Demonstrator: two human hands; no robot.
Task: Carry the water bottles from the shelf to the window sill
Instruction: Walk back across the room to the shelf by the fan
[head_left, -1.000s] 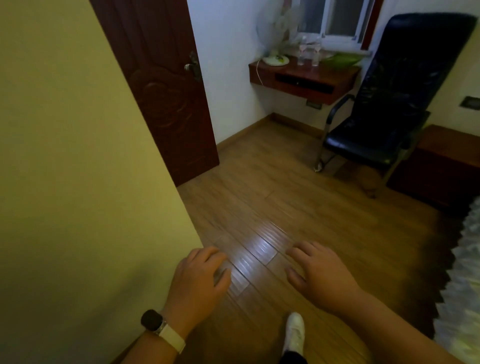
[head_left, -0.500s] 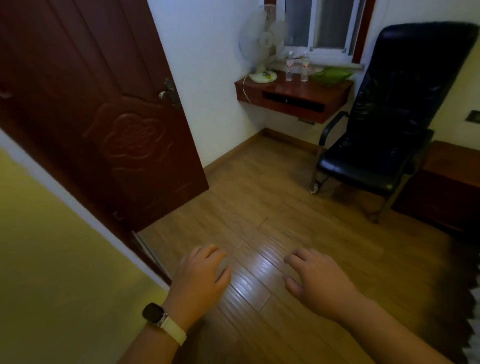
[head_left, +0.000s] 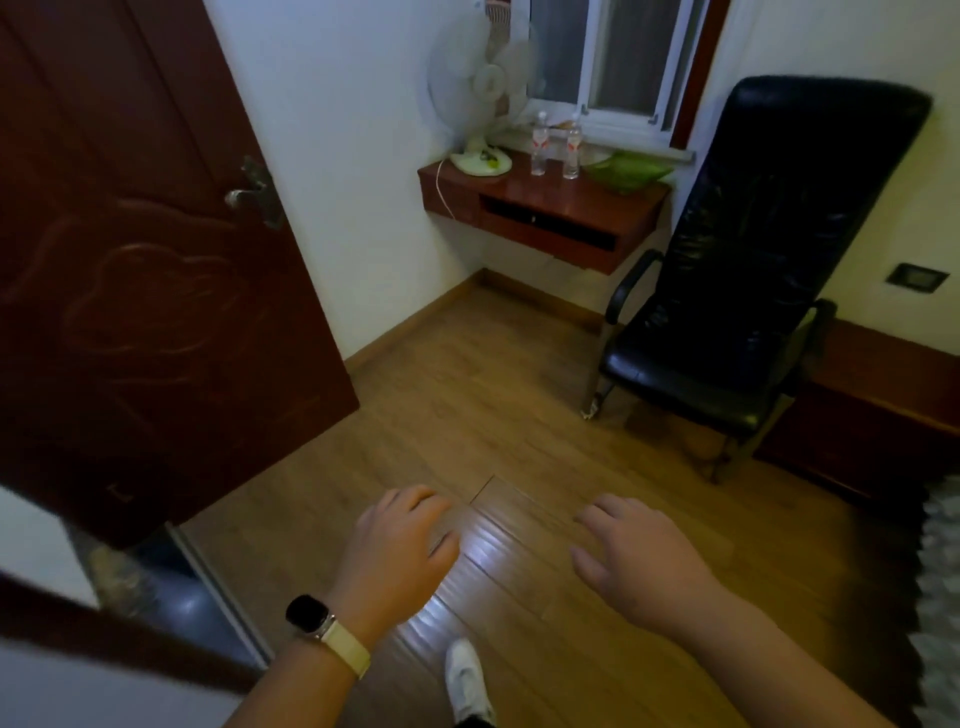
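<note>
We judge the carrying not begun: both bottles (head_left: 540, 148) stand on the shelf (head_left: 550, 208) at one o'clock, below the sill (head_left: 641, 148), while our left hand (head_left: 400, 551) and right hand (head_left: 641, 566) hang spread and empty.

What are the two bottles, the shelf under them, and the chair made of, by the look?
Left bottle and right bottle: clear, thin plastic by the look, see-through with red labels. Wall shelf: reddish-brown wood or veneer, glossy top. Chair: black leather or faux leather, shiny and creased, on dark arms and a frame that looks like metal.
</note>
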